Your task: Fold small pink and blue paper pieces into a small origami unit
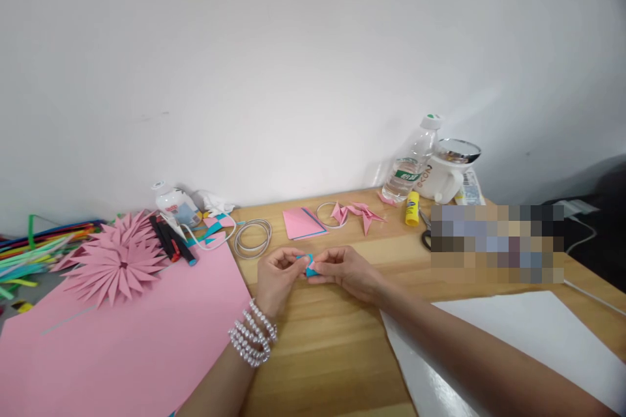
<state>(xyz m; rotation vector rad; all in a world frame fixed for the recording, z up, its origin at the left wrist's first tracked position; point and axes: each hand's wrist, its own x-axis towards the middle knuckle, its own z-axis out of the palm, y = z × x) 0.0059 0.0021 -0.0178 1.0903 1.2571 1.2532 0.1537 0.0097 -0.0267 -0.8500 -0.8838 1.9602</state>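
Note:
Between my two hands, over the middle of the wooden table [323, 345], is a small folded paper [310, 264], blue with some pink. My left hand [281, 273] pinches its left side with thumb and fingers; a beaded bracelet circles that wrist. From the right, my right hand [345, 270] grips the other side between thumb and fingers. The fingertips cover much of the paper. Just behind my hands lie square pink and blue sheets [303, 223], with folded pink paper pieces [362, 215] to their right.
At left, pink paper flowers [122, 264] and markers [173, 241] lie on a large pink sheet [122, 352]. A coiled cable [253, 239] sits behind my left hand. A water bottle [411, 163], glue stick [412, 209], scissors [426, 234] and mug [437, 179] are back right; a white board [508, 345] lies front right.

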